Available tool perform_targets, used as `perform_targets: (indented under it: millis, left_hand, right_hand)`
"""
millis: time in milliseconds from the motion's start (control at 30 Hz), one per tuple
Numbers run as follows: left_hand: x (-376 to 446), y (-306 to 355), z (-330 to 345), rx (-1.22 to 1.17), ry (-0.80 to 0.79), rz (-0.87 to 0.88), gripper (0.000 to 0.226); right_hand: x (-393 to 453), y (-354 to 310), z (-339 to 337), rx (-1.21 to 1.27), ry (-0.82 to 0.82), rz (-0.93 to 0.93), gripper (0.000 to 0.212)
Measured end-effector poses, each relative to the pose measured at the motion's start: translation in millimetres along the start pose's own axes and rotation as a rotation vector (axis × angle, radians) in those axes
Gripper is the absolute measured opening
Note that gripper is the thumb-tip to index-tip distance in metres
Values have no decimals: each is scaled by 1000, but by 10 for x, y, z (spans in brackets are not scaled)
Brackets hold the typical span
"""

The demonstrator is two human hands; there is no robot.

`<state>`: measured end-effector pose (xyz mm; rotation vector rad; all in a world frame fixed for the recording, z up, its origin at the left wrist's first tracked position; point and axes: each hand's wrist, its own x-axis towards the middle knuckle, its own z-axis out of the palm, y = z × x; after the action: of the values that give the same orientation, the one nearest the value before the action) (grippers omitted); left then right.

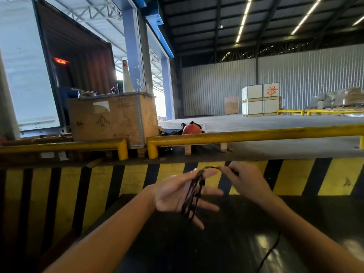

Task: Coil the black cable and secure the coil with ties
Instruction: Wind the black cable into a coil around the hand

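Note:
The black cable (192, 196) is wound in several loops around the spread fingers of my left hand (177, 194), palm turned up, low in the middle of the view. My right hand (244, 179) is just to the right, pinching the cable's strand where it leaves the top of the loops. A loose length of the cable (269, 253) trails down to the lower right over the dark glossy surface. No ties are visible.
A yellow-and-black striped ledge (295, 176) runs across in front of me, with yellow guard rails (256, 135) above it. A wooden crate (112, 119) stands at the left and an orange helmet (192, 129) behind the rail. Stacked boxes (260, 100) are far back.

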<state>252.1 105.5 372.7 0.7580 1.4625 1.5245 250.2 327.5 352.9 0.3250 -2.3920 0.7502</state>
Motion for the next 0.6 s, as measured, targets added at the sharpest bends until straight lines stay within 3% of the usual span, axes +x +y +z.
perform_targets:
  millis: [100,200,300,400,500,600]
  left_hand:
    - [67,151,90,-137,-35,218,48]
    - [187,186,167,-74,204,279,42]
    - [215,130,43,-102,476,383,38]
    - [102,65,-125,216,576,187,38]
    - [54,21,-58,458,440,-143,41]
    - [118,3,62,548,250,-351,48]
  right_hand:
    - [-415,-69,458,81,-328,-39,22]
    - [-731,-350,603,118,-597,-94,24]
    - [-655,-372,380,60,-655,-158,23]
    - [-440,-239,27,-71,-580,-197,17]
    - [-216,-178,-271,-158,-444,-292,18]
    - [-36,-201,-435,-91,-340,-264,20]
